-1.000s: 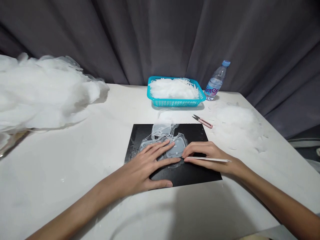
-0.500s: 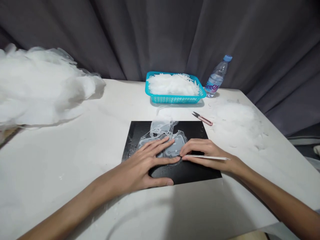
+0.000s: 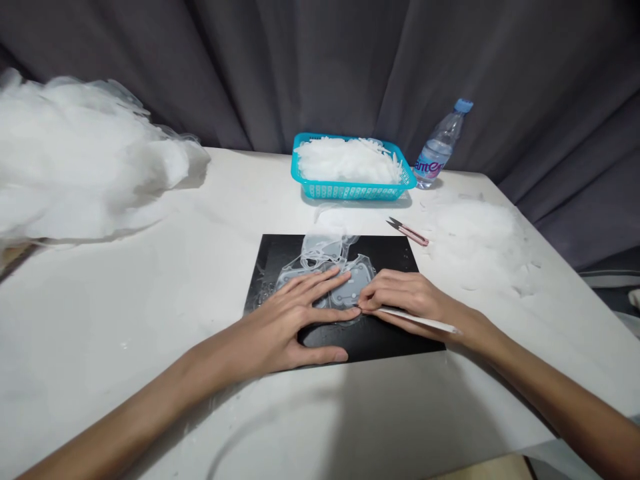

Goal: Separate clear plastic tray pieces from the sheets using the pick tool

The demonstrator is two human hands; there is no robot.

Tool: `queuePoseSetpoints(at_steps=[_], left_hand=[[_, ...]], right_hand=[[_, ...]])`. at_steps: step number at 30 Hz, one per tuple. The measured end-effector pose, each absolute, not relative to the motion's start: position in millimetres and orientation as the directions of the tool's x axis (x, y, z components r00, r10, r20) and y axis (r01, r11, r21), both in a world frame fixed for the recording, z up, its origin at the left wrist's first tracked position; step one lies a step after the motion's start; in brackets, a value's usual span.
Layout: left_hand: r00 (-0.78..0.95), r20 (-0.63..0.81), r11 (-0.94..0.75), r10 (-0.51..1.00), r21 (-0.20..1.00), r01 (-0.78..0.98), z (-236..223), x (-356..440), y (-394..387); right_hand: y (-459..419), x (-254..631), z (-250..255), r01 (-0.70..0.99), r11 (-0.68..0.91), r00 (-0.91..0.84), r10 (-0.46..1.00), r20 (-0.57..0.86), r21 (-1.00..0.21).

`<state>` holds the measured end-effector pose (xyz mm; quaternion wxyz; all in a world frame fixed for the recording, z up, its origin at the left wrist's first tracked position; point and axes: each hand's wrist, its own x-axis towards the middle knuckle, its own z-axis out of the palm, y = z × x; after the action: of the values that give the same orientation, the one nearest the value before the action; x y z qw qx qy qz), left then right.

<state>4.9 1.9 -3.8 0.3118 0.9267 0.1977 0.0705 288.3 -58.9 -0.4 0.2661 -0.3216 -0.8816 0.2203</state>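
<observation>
My left hand (image 3: 293, 320) lies flat with fingers spread, pressing on a translucent moulded plastic piece (image 3: 351, 285) with rounded shapes and ragged clear edges. That piece rests on a black rectangular mat (image 3: 395, 252). In my right hand (image 3: 407, 297) a slim white pen-like tool (image 3: 425, 322) is pinched, its tip hidden at the lower right edge of the plastic. The fingertips of my right hand almost meet my left index fingertip. Part of the plastic is covered by my left fingers.
Thread snips (image 3: 409, 232) lie beyond the mat. A turquoise basket (image 3: 350, 191) holds white translucent pieces, with a water bottle (image 3: 437, 153) beside it. White scraps (image 3: 480, 240) are piled at right, and a large white heap (image 3: 85, 160) stands at left.
The rear end of the white tool has tipped slightly lower, and my right fingers have shifted a little at the plastic's edge. My left hand stays in place. The view has tilted slightly.
</observation>
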Motion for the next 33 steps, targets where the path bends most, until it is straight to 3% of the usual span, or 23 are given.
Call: queuePoseSetpoints(at_steps=[12, 20, 28, 33], left_hand=[[0.914, -0.029, -0.777, 0.404, 0.517, 0.36, -3.0, 4.2, 2.7], [0.916, -0.051, -0.769, 0.397, 0.526, 0.363, -0.6, 4.3, 4.3], [0.917, -0.064, -0.763, 0.393, 0.534, 0.364, -0.8, 3.1, 4.0], [0.914, -0.052, -0.76, 0.404, 0.537, 0.366, -2.2, 1.7, 2.9]], right_hand=[[-62.3, 304.1, 10.4, 0.468, 0.628, -0.666, 0.713, 0.22, -0.622], [-64.7, 310.5, 9.9, 0.404, 0.487, -0.578, 0.792, 0.197, -0.774], [-60.9, 301.5, 5.2, 0.436, 0.57, -0.627, 0.748, 0.219, -0.697], [-61.7, 293.7, -4.2, 0.462, 0.711, -0.645, 0.68, 0.349, -0.531]])
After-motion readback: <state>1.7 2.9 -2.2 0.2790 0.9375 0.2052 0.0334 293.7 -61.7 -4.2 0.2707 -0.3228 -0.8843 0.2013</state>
